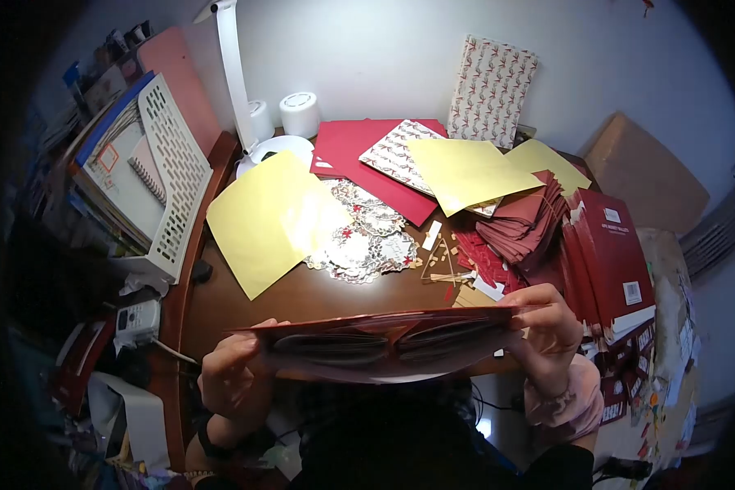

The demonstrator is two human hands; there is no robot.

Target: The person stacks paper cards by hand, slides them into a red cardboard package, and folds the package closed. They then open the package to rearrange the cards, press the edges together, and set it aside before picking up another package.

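Observation:
Close to my body I hold a dark red paper folder (392, 347) edge-on, and its long opening faces up at me. Inside it, two dark rounded hollows show side by side; what they contain is not clear. My left hand (235, 367) pinches its left end, thumb on top. At the other end, my right hand (547, 331) grips the corner between thumb and fingers. Beyond the folder lie patterned paper cut-outs (363, 237), a yellow sheet (273, 220) and a fanned stack of dark red paper pieces (523, 220).
Red folders in a pack (604, 253) stand at the right. Small wooden clips and sticks (445, 265) lie mid-table. A white file basket (175, 180) edges the left side, near a white lamp (235, 73). A patterned board (492, 90) leans on the wall.

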